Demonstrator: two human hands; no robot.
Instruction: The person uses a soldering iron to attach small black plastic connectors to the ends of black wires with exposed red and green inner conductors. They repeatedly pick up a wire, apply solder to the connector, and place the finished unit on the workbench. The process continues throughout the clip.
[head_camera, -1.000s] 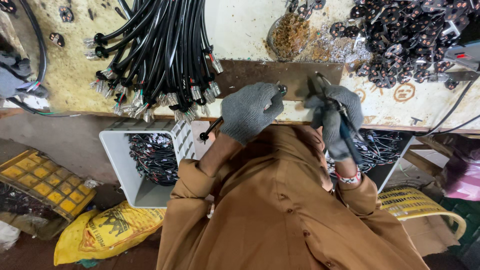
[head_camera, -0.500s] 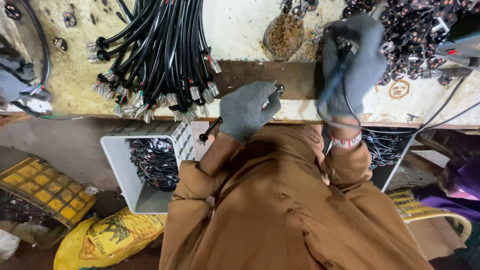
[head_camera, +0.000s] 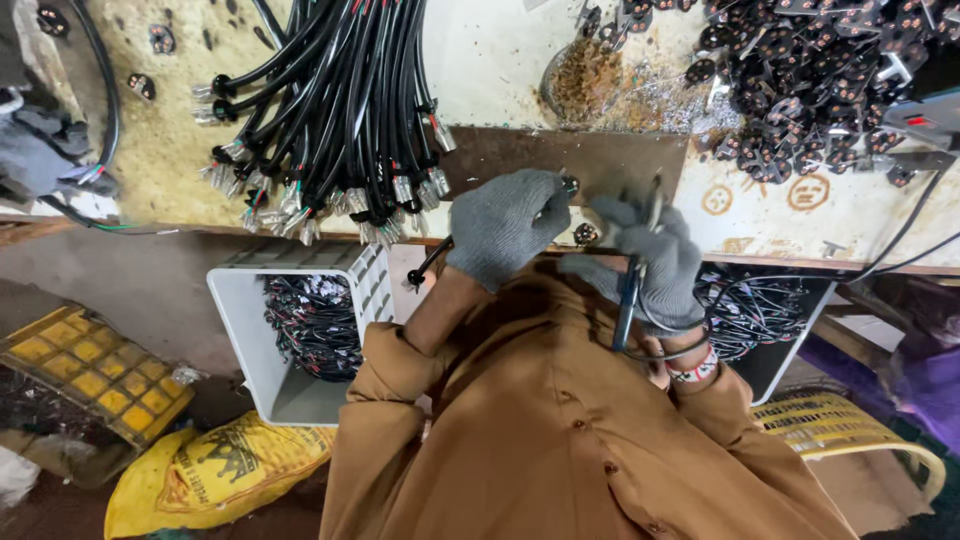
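A black cable (head_camera: 432, 262) is clamped in the left hand (head_camera: 505, 225) over the bench (head_camera: 780, 200), pliers (head_camera: 630, 285) gripped in the right hand (head_camera: 655, 262) alongside.

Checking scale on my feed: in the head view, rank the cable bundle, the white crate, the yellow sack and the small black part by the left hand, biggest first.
1. cable bundle
2. white crate, though it sits lower, farther from the camera, so this is unsure against the bundle
3. yellow sack, partly cut off
4. small black part beside the left hand

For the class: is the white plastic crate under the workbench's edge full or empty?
Partly filled: the white plastic crate holds a heap of black cables, with bare floor showing.
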